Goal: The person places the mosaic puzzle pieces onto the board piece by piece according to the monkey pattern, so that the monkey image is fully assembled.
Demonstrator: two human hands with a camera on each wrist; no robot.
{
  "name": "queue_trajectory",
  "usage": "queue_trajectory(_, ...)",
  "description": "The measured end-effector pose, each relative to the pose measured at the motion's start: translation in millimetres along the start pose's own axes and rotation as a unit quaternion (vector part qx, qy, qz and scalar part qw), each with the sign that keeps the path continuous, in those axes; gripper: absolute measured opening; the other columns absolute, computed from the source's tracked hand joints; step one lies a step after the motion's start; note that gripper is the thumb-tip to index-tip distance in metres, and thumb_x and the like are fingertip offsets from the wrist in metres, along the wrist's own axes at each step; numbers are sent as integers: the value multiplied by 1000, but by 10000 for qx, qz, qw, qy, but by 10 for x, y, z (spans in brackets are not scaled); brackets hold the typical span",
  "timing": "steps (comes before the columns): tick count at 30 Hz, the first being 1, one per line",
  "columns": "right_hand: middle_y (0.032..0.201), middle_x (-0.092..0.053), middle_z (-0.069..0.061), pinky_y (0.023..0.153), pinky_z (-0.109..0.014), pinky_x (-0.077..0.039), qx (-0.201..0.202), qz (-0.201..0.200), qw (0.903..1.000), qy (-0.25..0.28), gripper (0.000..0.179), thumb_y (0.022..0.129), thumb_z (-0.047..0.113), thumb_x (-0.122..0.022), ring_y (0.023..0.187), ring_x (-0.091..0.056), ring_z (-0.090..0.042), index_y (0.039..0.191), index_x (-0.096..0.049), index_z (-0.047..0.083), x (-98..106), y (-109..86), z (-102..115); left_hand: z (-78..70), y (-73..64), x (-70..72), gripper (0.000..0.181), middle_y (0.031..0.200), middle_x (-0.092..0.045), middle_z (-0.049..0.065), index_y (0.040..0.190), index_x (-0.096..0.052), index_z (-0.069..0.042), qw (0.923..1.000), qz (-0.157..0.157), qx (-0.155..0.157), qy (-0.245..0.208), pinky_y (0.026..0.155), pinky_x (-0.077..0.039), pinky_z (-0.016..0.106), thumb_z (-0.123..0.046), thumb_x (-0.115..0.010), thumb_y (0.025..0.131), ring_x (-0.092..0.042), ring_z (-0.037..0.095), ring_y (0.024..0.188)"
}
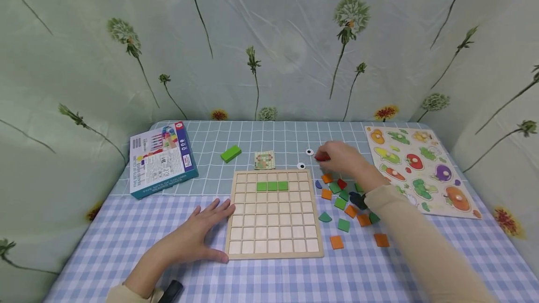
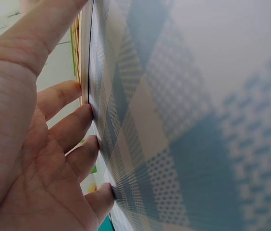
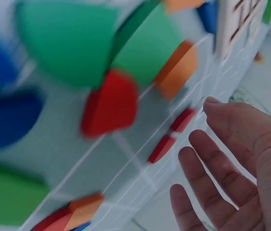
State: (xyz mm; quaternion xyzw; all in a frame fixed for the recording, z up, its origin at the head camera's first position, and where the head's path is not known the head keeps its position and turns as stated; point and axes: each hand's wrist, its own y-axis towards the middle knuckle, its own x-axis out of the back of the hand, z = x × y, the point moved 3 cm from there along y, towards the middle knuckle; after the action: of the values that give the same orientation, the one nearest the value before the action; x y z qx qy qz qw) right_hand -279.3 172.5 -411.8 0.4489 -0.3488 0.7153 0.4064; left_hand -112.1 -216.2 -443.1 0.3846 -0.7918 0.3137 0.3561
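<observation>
My left hand rests at the left edge of a wooden grid board, thumb and fingers spread; the left wrist view shows its palm and fingertips along the edge. Three green squares sit side by side in an upper row of the board. Beyond the board's upper right corner, my right hand reaches down over a red piece. In the right wrist view two red pieces lie close to the loosely bent fingers; whether they touch is unclear.
Loose orange, green, red and blue pieces lie right of the board. Two eye discs, a pattern card and a green block lie behind it. A box stands left, a vegetable puzzle right.
</observation>
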Motion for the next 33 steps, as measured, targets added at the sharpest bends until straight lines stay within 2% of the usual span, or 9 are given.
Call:
queue_trajectory(4,124,-73,-16,103,-48,-61,-117,84,9998,-156,31,100,15,-76,107,-67,-30,129,-76,5,-3,-7,-81,5,2,-5,116,178,-31,6,168,-40,-21,10000,-2,-5,-6,123,-12,84,-69,-88,74,-19,44,166)
queue_trajectory(9,125,-71,-17,104,-47,-61,-54,107,9992,-375,34,100,15,-76,107,-65,-30,132,-75,4,-26,8,-107,1,1,-11,116,178,-31,7,168,-40,-20,10000,-2,-24,-66,123,-12,84,-68,-88,74,-19,44,166)
queue_trajectory(17,126,-70,-17,107,-48,-60,-63,95,9991,-403,33,102,14,-75,109,-64,-30,133,-74,4,-48,60,-173,-19,-6,3,116,177,-31,8,168,-40,-19,10000,-25,-38,-59,122,-12,85,-67,-89,74,-20,46,166)
queue_trajectory(28,119,-70,-15,104,-46,-60,-94,-3,9994,-341,29,101,14,-76,104,-63,-29,128,-76,4,-70,88,-222,-35,-11,17,116,177,-32,9,168,-40,-19,9999,-45,-103,-65,121,-12,86,-66,-89,74,-20,47,165)
queue_trajectory(33,114,-69,-14,100,-43,-61,-156,36,9995,-274,28,100,19,-78,101,-63,-27,124,-77,3,-65,71,-215,-42,-15,25,116,177,-32,10,168,-40,-18,9998,-76,-170,-59,121,-13,86,-65,-89,74,-22,48,165)
